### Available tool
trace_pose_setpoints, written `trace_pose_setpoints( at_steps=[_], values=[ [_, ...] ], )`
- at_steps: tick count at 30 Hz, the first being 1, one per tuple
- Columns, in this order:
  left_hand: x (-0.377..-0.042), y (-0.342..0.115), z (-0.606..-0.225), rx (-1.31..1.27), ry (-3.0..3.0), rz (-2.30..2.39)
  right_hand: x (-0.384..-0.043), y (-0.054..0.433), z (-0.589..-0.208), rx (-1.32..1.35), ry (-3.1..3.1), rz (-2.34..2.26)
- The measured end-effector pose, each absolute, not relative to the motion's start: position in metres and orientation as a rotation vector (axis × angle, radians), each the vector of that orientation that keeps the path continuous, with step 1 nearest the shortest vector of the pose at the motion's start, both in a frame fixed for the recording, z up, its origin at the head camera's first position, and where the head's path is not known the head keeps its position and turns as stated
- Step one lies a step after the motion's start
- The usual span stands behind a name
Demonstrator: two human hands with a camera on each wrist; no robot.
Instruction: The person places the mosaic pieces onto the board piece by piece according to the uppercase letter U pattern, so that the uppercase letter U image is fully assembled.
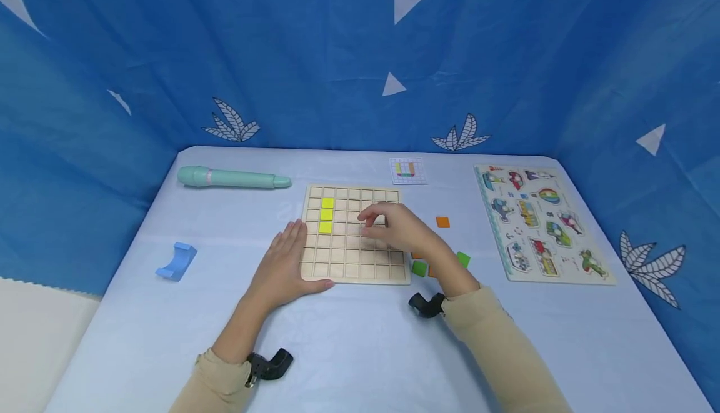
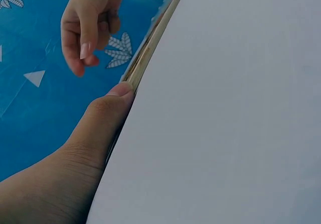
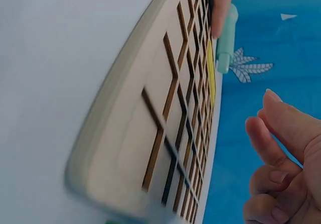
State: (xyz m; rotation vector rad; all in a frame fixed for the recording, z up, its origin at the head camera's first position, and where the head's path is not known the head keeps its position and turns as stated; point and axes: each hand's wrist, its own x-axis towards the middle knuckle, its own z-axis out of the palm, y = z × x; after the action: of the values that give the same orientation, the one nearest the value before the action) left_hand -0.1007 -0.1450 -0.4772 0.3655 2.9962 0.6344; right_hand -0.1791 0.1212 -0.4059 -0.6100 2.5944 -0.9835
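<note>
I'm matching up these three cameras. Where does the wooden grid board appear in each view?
Head: the wooden grid board lies near the centre, just below the middle.
Left wrist: only a thin edge of the wooden grid board shows, slanting through the upper centre above the left hand.
Right wrist: it stretches large and slanted from the top centre down to the lower left.
Shared landmark: the right hand shows in all three.
</note>
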Motion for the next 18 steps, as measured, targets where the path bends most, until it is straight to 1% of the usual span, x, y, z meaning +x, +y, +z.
trace_pose_setpoints(
  at_steps=[18],
  values=[
    [-0.102, -0.146, -0.482, 0.378, 3.015, 0.645, -0.161, 0.202, -0.397, -0.415, 2.675, -0.971]
  ],
)
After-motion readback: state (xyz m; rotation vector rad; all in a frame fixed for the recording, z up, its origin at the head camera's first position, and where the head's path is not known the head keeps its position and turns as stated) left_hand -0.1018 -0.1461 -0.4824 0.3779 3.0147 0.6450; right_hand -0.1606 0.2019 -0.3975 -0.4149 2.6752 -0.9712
